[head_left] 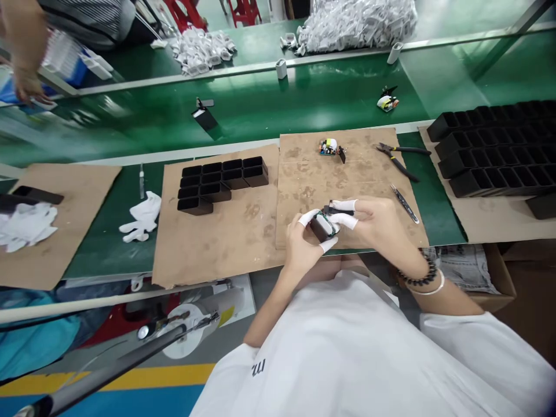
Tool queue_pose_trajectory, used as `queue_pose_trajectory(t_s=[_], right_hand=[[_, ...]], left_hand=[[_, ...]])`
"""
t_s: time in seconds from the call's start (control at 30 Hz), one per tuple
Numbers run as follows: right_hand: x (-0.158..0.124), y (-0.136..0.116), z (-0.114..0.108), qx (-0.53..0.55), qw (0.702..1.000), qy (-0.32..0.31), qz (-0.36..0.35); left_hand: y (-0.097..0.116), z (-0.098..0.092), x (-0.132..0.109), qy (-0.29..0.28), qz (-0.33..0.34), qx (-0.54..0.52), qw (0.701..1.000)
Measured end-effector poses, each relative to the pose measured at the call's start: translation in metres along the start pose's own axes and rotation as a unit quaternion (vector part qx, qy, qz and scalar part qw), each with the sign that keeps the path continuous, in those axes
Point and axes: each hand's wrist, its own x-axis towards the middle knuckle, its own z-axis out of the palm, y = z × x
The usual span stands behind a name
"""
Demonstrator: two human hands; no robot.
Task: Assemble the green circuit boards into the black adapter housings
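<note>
My left hand, white covers on its fingertips, is closed round a small black plastic case. A circuit board with a large white block shows at the case's open side; how deep it sits I cannot tell. From the right, my right hand, also with white finger covers, pinches a flat black end piece beside the board. Beyond my hands, another circuit board with a small black plate lies on the cardboard mat. Cutting pliers and tweezers lie to the right.
Several black cases stand in rows on the left cardboard, with many more at far right. White gloves lie left. Across the green conveyor are piles of white parts and another person's hand.
</note>
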Motion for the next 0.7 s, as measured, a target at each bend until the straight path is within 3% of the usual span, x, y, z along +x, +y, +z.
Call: queue_pose_trajectory(t_s=[0.13, 0.37, 0.47, 0.57, 0.7], right_hand=[[-0.012, 0.005, 0.043, -0.113, 0.99, 0.077, 0.024], [-0.024, 0.013, 0.094, -0.106, 0.976, 0.189, 0.011], [-0.029, 0.02, 0.101, -0.043, 0.978, 0.205, 0.004], [-0.034, 0.024, 0.098, 0.025, 0.983, 0.18, -0.026], [-0.032, 0.02, 0.089, 0.01, 0.979, 0.19, -0.067]], left_hand=[[-0.016, 0.022, 0.004, 0.058, -0.009, 0.086, 0.995], [-0.024, 0.026, 0.004, 0.075, -0.014, 0.145, 0.987], [-0.025, 0.024, 0.002, 0.068, -0.009, 0.155, 0.985], [-0.026, 0.023, 0.0, 0.055, -0.013, 0.163, 0.985], [-0.024, 0.022, 0.0, 0.042, -0.028, 0.17, 0.984]])
